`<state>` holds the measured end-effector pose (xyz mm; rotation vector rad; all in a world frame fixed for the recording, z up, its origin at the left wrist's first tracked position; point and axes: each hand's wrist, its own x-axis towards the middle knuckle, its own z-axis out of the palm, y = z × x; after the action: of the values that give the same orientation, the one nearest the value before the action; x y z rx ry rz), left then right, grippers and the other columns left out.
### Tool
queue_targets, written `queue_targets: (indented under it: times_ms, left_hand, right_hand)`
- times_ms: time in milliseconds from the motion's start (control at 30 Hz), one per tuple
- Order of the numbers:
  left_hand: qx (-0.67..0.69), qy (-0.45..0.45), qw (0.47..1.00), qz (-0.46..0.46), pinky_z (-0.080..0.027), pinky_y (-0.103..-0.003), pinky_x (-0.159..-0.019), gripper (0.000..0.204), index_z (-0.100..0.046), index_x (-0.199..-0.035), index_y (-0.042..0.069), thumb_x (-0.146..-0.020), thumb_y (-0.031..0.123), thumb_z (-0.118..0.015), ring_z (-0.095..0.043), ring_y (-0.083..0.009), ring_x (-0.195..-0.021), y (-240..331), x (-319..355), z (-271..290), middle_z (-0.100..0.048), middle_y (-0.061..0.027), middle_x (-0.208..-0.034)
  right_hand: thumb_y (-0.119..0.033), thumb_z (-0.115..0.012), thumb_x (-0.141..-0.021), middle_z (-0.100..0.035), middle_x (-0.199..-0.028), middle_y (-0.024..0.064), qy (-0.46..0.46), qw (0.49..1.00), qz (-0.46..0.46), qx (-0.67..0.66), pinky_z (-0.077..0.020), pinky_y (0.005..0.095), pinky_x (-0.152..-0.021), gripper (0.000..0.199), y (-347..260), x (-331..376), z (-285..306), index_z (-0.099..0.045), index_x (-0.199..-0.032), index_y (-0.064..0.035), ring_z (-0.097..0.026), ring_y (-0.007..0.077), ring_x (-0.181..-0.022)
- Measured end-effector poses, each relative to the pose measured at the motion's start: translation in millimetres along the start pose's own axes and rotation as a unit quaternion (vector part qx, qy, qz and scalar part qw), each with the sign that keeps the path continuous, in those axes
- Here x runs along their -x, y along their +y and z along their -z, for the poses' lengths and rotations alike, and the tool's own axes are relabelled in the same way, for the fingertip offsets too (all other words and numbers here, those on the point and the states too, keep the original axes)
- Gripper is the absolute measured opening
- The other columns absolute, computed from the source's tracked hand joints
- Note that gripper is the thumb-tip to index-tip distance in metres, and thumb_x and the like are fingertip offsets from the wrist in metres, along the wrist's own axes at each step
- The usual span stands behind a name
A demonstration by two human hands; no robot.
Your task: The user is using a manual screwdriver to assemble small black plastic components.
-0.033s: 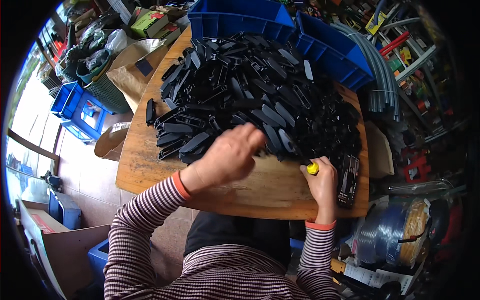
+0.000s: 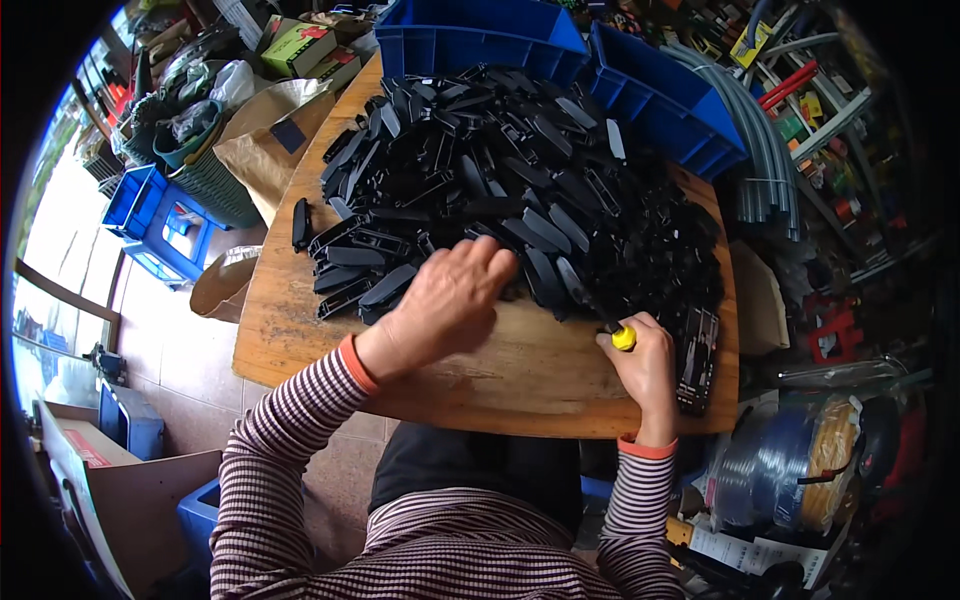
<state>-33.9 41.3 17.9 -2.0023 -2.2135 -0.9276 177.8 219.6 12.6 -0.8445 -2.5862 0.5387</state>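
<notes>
My left hand (image 2: 445, 305) is over the near edge of a heap of black plastic parts (image 2: 480, 170). Its fingers are curled in, and they hide whatever may be between them. At the right, my right hand (image 2: 645, 365) is closed around a screwdriver (image 2: 623, 339) with a yellow handle end. The tool's dark part slants away to the upper left, toward the heap, and its tip is lost against the black parts. Many pieces in the heap are long, narrow covers, some showing grey faces and others open frames. Smaller black pieces (image 2: 670, 250) lie on the right side.
Two blue bins (image 2: 485, 50) (image 2: 670, 105) stand along the far side of the wooden table (image 2: 540, 375). A dark printed package (image 2: 697, 360) lies near its right edge. Brown paper bags (image 2: 265, 135) are at the left; coiled grey tubing (image 2: 770, 150) hangs at the right.
My left hand has shifted slightly left and up, and shows less blur. My right hand with the screwdriver has barely moved.
</notes>
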Motion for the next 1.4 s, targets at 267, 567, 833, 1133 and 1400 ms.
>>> queue_targets:
  times_ms: [267,567,833,1133,1400]
  left_hand:
    - [-0.154,-0.059,0.986,0.001,-0.048,-0.035,-0.067,0.025,-0.06,-0.101,0.005,-0.077,0.013,-0.061,-0.056,-0.0235,-0.09,4.0,6.6,-14.4,-0.054,-0.0088,-0.096]
    - [-0.208,-0.068,0.972,-0.085,-0.049,-0.033,-0.072,0.048,-0.059,-0.118,0.001,-0.075,0.02,-0.069,-0.054,-0.0234,-0.089,57.1,47.3,-30.4,-0.054,-0.0093,-0.102]
    - [0.031,-0.022,0.998,-0.045,-0.053,-0.039,-0.081,0.059,-0.057,-0.122,-0.002,-0.068,0.015,-0.076,-0.058,-0.0295,-0.098,42.0,61.9,-26.7,-0.054,-0.0152,-0.116]
    - [0.135,0.027,0.99,-0.002,-0.054,-0.038,-0.085,0.067,-0.055,-0.128,-0.004,-0.066,0.01,-0.076,-0.058,-0.0314,-0.101,62.7,58.2,-36.2,-0.054,-0.0177,-0.127]
    - [0.107,0.004,0.992,-0.065,-0.055,-0.036,-0.084,0.064,-0.057,-0.126,-0.005,-0.065,0.006,-0.073,-0.058,-0.0299,-0.101,58.1,61.3,-49.7,-0.055,-0.0171,-0.13]
  right_hand:
    - [-0.004,-0.076,-0.075,-0.062,-0.085,0.0147,-0.06,0.995,0.057,-0.058,-0.0482,0.0356,-0.067,0.02,-5.7,3.3,5.9,-0.066,-0.091,0.0026,-0.062,0.0318,-0.075]
    - [-0.005,-0.075,-0.078,-0.061,-0.086,0.0156,-0.102,0.988,0.109,-0.042,-0.0491,0.038,-0.066,0.019,-7.2,5.9,10.0,-0.061,-0.087,0.0026,-0.063,0.0342,-0.077]
    - [-0.006,-0.075,-0.078,-0.064,-0.081,0.0159,-0.135,0.986,0.101,0.007,-0.0487,0.0393,-0.062,0.019,-6.3,11.1,16.3,-0.061,-0.088,0.0021,-0.064,0.0339,-0.071]
    - [-0.005,-0.076,-0.078,-0.064,-0.074,0.0141,-0.095,0.989,0.065,-0.09,-0.0479,0.034,-0.059,0.018,-29.3,6.1,8.2,-0.061,-0.087,0.002,-0.063,0.0271,-0.063]
    - [0.0,-0.074,-0.076,-0.069,-0.084,0.0128,-0.03,0.978,0.126,-0.16,-0.0533,0.0339,-0.063,0.021,-39.9,8.7,-16.2,-0.064,-0.095,-0.0031,-0.068,0.0309,-0.074]
